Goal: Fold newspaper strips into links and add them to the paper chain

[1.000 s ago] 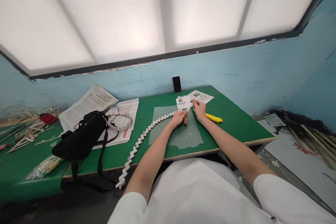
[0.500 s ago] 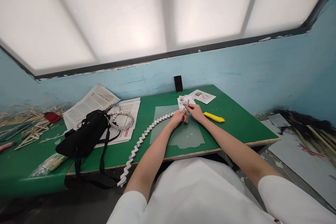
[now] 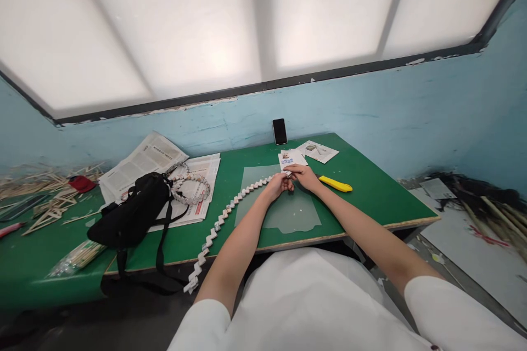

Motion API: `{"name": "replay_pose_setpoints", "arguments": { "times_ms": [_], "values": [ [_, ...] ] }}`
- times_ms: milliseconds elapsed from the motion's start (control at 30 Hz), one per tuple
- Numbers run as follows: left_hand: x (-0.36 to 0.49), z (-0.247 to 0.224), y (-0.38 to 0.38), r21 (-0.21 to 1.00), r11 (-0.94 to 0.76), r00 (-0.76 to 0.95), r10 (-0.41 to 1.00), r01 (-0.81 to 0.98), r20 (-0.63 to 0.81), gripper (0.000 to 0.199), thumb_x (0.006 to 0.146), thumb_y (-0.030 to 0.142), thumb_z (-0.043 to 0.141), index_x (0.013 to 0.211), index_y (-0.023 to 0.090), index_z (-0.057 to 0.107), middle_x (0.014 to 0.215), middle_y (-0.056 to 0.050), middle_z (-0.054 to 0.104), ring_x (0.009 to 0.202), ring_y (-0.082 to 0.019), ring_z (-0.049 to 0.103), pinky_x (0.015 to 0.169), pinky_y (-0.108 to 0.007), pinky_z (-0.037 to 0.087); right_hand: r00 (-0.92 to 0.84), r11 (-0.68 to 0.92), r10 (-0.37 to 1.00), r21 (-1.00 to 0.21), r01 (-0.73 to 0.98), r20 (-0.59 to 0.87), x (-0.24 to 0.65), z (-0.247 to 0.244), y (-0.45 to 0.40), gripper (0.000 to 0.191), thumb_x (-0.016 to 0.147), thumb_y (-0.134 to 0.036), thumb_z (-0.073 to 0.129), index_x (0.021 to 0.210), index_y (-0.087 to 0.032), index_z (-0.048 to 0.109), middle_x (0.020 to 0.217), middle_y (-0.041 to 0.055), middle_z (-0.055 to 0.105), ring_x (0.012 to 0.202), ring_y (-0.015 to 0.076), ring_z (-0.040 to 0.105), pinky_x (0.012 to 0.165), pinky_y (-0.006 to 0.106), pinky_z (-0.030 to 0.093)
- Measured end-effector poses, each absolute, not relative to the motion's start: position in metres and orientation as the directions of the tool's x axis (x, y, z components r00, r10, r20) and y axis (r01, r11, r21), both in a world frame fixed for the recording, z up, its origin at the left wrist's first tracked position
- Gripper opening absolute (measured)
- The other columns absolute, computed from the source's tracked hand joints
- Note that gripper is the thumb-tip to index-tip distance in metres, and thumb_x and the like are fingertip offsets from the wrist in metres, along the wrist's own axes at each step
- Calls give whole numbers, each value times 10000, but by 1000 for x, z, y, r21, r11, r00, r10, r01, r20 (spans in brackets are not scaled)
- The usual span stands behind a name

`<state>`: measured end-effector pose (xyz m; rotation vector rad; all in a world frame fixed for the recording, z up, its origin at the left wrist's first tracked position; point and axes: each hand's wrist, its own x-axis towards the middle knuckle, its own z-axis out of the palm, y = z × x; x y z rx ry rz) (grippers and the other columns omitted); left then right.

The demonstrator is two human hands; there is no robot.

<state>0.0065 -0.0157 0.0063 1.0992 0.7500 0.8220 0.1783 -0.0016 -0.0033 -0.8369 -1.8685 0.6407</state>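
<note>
A zigzag chain of folded paper (image 3: 222,217) runs across the green table and hangs over its front edge at the left. Its upper end is pinched in my left hand (image 3: 280,185). My right hand (image 3: 303,176) meets the left one at that end, its fingers closed on the last folded pieces, which are mostly hidden. Both hands are above a translucent mat (image 3: 284,211). Close to the right hand lies a yellow-handled cutter (image 3: 336,183). Printed paper cards (image 3: 318,151) lie just behind the hands.
A phone (image 3: 280,131) leans on the blue wall. To the left are a black bag (image 3: 134,211), newspapers (image 3: 144,162), a coiled paper chain (image 3: 197,189), a red object (image 3: 81,183), thin wooden sticks (image 3: 49,214) and a bagged bundle of sticks (image 3: 80,256).
My right hand has lowered and shifted slightly left onto the chain's end. The small folded strip that stood up from its fingers no longer shows there. My left hand has barely moved.
</note>
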Motion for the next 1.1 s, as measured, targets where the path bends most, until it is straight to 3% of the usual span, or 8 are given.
{"name": "replay_pose_setpoints", "arguments": {
  "times_ms": [233,433,567,733,900,1100],
  "values": [
    [7,10,-20,956,229,502,858,-185,-108,444,911,555,555,822,127,637,522,-21,574,496,-153,586,578,-271,466,-294,632,773,-717,293,561,178,-4,-2,472,800,-125,454,1088,-245,809,1128,45,756,1018,211,693,960,352,516],
    [8,14,-26,975,159,498,865,-153,-63,375,902,508,626,781,156,582,489,2,545,492,-151,579,568,-261,439,-224,536,843,-797,278,489,176,-2,-3,426,858,-218,484,1185,-217,757,1007,59,765,749,178,666,813,346,546],
    [10,12,-25,974,153,490,870,-168,-52,364,916,498,614,775,168,554,469,15,525,481,-150,567,563,-258,430,-174,431,898,-888,159,405,174,2,-5,447,859,-290,551,1272,-172,678,845,50,742,656,172,627,717,328,541],
    [8,8,-22,977,117,494,869,-179,-14,363,909,513,620,817,164,575,472,22,529,487,-146,564,570,-251,428,-168,356,924,-933,56,343,173,5,-4,353,818,-381,612,1062,-148,717,620,0,640,567,163,557,611,305,492],
    [7,8,-19,983,114,504,863,-146,-26,347,914,486,602,771,177,540,477,-4,563,471,-151,563,555,-255,424,-97,297,951,-954,38,292,168,2,1,347,758,-441,641,950,-160,707,605,0,637,513,150,512,543,292,443],
    [9,8,-19,984,104,465,885,-141,-27,348,925,493,586,773,184,533,459,5,557,453,-150,556,546,-255,422,-108,318,944,-946,57,311,168,5,-4,327,803,-508,605,746,-189,647,589,6,630,514,147,501,535,285,436]
  ]
}}
